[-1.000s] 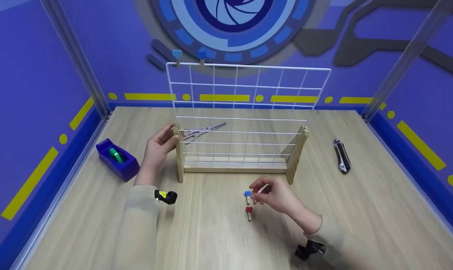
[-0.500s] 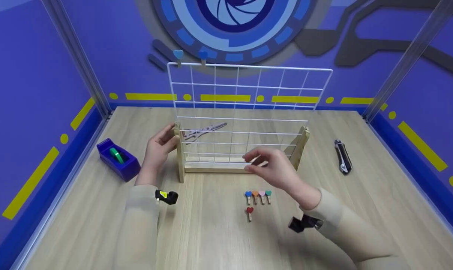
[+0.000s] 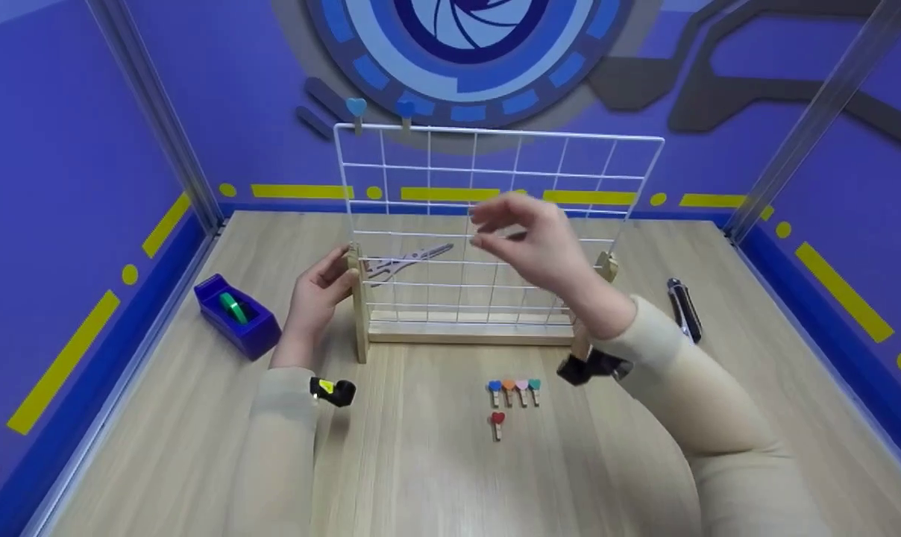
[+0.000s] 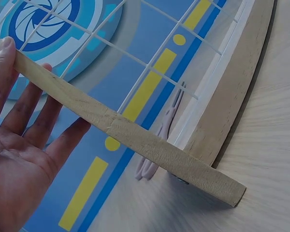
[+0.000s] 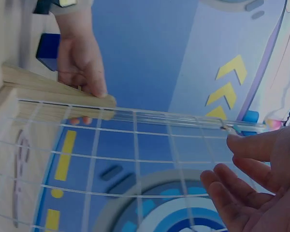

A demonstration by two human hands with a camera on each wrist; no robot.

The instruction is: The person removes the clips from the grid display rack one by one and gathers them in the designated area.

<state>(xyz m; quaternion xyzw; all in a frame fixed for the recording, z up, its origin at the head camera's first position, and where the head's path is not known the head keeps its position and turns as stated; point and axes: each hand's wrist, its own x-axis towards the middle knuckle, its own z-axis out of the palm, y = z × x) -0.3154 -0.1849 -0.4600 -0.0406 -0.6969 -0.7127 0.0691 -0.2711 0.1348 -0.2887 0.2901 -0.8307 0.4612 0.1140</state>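
Observation:
A white wire grid (image 3: pixel 499 177) stands in a wooden stand (image 3: pixel 469 339). My left hand (image 3: pixel 318 292) grips the top of the stand's left upright (image 4: pixel 111 123), thumb on one side and fingers on the other. My right hand (image 3: pixel 540 242) is raised before the grid, thumb and fingertips drawn near each other; I cannot tell whether anything small is between them. A light blue heart clothespin (image 3: pixel 356 108) and a dark blue heart clothespin (image 3: pixel 406 110) are clipped to the grid's top left. On the table lie blue (image 3: pixel 495 391), orange (image 3: pixel 509 391), pink (image 3: pixel 523 391), green (image 3: pixel 535 391) and red (image 3: pixel 498 425) heart clothespins.
A purple tape dispenser (image 3: pixel 238 317) with green tape stands at the left. Behind the grid lies a pair of pale pink scissors (image 3: pixel 409 261). A utility knife (image 3: pixel 685 309) rests at the right, partly behind my sleeve. Blue walls (image 3: pixel 70 186) enclose the table.
My right hand has risen from the row of clothespins to in front of the grid's middle, uncovering the row. My left hand keeps its grip on the upright.

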